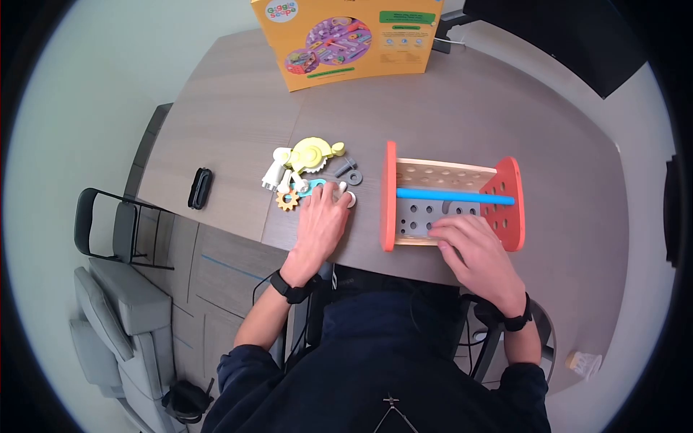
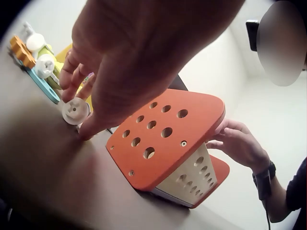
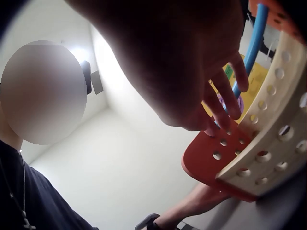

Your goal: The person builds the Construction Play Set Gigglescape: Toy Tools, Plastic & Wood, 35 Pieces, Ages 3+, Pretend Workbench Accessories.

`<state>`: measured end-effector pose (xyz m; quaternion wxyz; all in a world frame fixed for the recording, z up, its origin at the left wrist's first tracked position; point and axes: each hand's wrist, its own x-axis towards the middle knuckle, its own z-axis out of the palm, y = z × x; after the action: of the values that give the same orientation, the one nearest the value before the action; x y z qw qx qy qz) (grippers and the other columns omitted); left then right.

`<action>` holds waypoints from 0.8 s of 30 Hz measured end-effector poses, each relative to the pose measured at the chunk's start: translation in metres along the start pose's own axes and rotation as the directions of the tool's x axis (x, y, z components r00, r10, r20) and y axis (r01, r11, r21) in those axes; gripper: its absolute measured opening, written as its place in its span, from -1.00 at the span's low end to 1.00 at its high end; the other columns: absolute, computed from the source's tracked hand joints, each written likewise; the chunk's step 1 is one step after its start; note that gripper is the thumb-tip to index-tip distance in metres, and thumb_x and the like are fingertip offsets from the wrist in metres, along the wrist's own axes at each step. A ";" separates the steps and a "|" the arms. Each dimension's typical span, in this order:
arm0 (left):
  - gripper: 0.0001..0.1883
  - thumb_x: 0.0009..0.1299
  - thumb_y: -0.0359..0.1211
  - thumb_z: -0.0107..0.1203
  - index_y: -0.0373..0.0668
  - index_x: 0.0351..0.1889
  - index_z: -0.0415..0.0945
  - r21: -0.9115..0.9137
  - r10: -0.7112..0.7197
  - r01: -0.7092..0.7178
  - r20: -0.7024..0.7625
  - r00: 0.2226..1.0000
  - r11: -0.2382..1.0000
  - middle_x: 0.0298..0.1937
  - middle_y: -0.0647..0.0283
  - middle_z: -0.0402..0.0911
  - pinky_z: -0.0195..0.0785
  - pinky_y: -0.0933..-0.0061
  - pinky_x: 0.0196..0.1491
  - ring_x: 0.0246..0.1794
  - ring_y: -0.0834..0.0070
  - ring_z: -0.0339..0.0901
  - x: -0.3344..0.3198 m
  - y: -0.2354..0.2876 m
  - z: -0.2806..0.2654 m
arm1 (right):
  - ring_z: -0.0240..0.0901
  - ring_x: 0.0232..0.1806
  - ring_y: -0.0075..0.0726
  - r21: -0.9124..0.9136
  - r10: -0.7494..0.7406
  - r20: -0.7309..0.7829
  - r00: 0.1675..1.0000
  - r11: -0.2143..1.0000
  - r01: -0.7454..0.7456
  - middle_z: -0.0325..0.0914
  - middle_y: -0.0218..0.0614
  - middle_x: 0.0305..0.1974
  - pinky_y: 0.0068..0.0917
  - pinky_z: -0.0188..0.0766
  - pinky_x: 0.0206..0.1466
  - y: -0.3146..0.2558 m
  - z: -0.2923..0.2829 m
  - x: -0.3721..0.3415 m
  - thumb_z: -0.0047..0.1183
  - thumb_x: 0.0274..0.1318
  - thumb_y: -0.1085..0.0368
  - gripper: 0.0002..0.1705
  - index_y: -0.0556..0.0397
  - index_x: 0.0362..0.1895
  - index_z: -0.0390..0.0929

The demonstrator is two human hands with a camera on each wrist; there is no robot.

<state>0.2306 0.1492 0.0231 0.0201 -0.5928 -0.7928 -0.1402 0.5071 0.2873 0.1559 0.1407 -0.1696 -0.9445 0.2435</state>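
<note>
My left hand (image 1: 321, 220) is low over the table, its thumb and fingers round a white toy screw (image 2: 76, 111) with a round slotted head. Just beyond those fingers lie an orange gear (image 1: 287, 200), a turquoise toy piece (image 1: 315, 185), white toy pieces (image 1: 275, 172) and a yellow toy saw (image 1: 312, 154). A wooden toy toolbox with red end panels (image 1: 388, 195) and a blue bar handle (image 1: 455, 195) stands to the right. Over its near side reaches my right hand (image 1: 480, 252), fingers loosely extended at the perforated wooden side (image 3: 273, 158) and holding nothing.
Beside the saw lie a grey bolt (image 1: 345, 167) and a grey nut (image 1: 354, 177). A yellow box (image 1: 354, 43) stands at the back, a monitor (image 1: 563, 36) at the back right. Farther left is a black case (image 1: 201, 189) near the table edge.
</note>
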 end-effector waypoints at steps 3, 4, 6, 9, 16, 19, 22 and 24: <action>-0.72 0.38 -0.39 0.38 -0.03 0.03 0.64 -0.005 0.006 -0.006 -0.002 1.000 1.000 0.20 0.17 0.56 0.58 0.09 0.04 0.12 0.15 0.59 -0.001 0.003 0.003 | 0.59 0.10 -0.08 0.024 -0.012 0.016 1.000 1.000 0.012 0.68 -0.25 -0.02 -0.15 0.42 0.25 0.003 0.005 0.004 0.12 0.44 0.34 -0.82 0.11 -0.01 0.69; -0.74 0.40 -0.40 0.37 -0.03 0.03 0.64 -0.011 0.013 -0.014 -0.015 1.000 1.000 0.19 0.18 0.56 0.60 0.09 0.01 0.08 0.15 0.62 -0.002 0.004 0.004 | 0.59 0.09 -0.09 0.021 -0.014 0.013 1.000 1.000 0.014 0.67 -0.26 -0.05 -0.15 0.42 0.23 0.005 0.008 0.006 0.12 0.44 0.34 -0.83 0.11 -0.02 0.69; -0.77 0.43 -0.42 0.34 -0.05 0.02 0.64 -0.075 -0.001 0.001 0.001 1.000 0.997 0.15 0.17 0.58 0.62 0.10 -0.04 -0.01 0.14 0.67 -0.003 0.004 0.004 | 0.59 0.05 -0.10 0.017 -0.010 0.004 1.000 1.000 0.010 0.67 -0.26 -0.11 -0.16 0.43 0.18 0.008 0.013 0.008 0.13 0.45 0.32 -0.83 0.10 -0.04 0.70; -0.81 0.50 -0.45 0.29 -0.10 0.04 0.66 -0.300 -0.043 0.070 0.098 0.994 0.951 0.08 0.13 0.63 0.62 0.11 -0.07 -0.12 0.10 0.72 -0.006 0.002 -0.001 | 0.59 0.00 -0.14 0.002 0.000 -0.008 1.000 1.000 0.000 0.65 -0.27 -0.16 -0.16 0.42 0.12 0.012 0.016 0.012 0.14 0.45 0.30 -0.84 0.08 -0.07 0.71; -0.79 0.63 -0.44 0.23 -0.27 0.16 0.67 -0.745 -0.163 0.469 0.449 0.879 0.474 -0.23 0.35 0.69 0.52 0.47 -0.18 -0.24 0.68 0.64 -0.023 0.006 -0.054 | 0.62 -0.06 -0.17 0.098 -0.080 -0.071 0.994 0.991 0.086 0.64 -0.28 -0.16 -0.20 0.48 0.06 0.016 0.021 0.003 0.23 0.40 0.26 -0.79 0.08 0.00 0.69; -0.81 0.66 -0.41 0.20 -0.28 0.14 0.68 -0.834 -0.105 0.513 0.502 0.859 0.206 -0.21 0.35 0.71 0.54 0.53 -0.20 -0.28 0.69 0.65 -0.041 0.021 -0.079 | 0.63 -0.08 -0.16 0.155 -0.204 -0.105 0.973 0.963 0.219 0.64 -0.30 -0.13 -0.21 0.55 0.05 0.001 0.028 0.001 0.31 0.34 0.25 -0.67 0.08 0.11 0.67; -0.82 0.67 -0.43 0.19 -0.27 0.14 0.66 -0.821 -0.015 0.568 0.568 0.823 0.057 -0.20 0.31 0.73 0.56 0.56 -0.23 -0.29 0.66 0.67 -0.059 0.042 -0.089 | 0.68 -0.10 -0.22 0.169 -0.296 -0.180 0.938 0.930 0.326 0.65 -0.34 -0.13 -0.29 0.65 0.02 -0.020 0.038 0.001 0.42 0.24 0.24 -0.51 0.10 0.21 0.65; -0.82 0.67 -0.43 0.20 -0.27 0.14 0.65 -0.822 0.039 0.570 0.570 0.821 0.026 -0.20 0.29 0.73 0.55 0.57 -0.25 -0.28 0.66 0.67 -0.066 0.055 -0.086 | 0.68 -0.11 -0.25 0.131 -0.306 -0.165 0.938 0.935 0.328 0.65 -0.34 -0.13 -0.31 0.65 -0.01 -0.022 0.048 -0.002 0.42 0.25 0.24 -0.52 0.10 0.21 0.65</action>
<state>0.2907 0.0804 0.1036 -0.5908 -0.2931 -0.5651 -0.4957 0.4867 0.2480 0.1260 0.2577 -0.0200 -0.9250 0.2784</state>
